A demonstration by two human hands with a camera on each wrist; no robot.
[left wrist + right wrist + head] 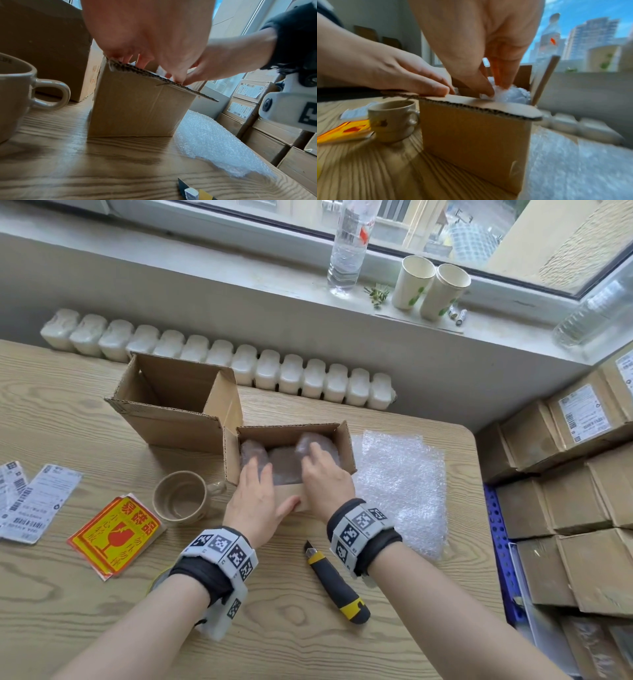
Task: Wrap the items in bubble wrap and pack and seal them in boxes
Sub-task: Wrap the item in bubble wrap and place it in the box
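A small open cardboard box [344, 445] stands mid-table with a bubble-wrapped bundle [286, 463] inside. My left hand [255, 474] lies flat on the box's near flap, its straight fingers reaching over onto the wrap. My right hand [317, 455] presses down on the right end of the bundle [513, 94] with thumb and fingertips [502, 82]. An unwrapped beige mug [180, 496] stands just left of the box. A loose sheet of bubble wrap [400, 484] lies to the right of it.
A larger open box [171, 402] stands behind on the left. A yellow-black utility knife [337, 583] lies near my right wrist. Fragile stickers [116, 534] and shipping labels [30, 501] lie at the left. Packed boxes [565, 474] are stacked beyond the table's right edge.
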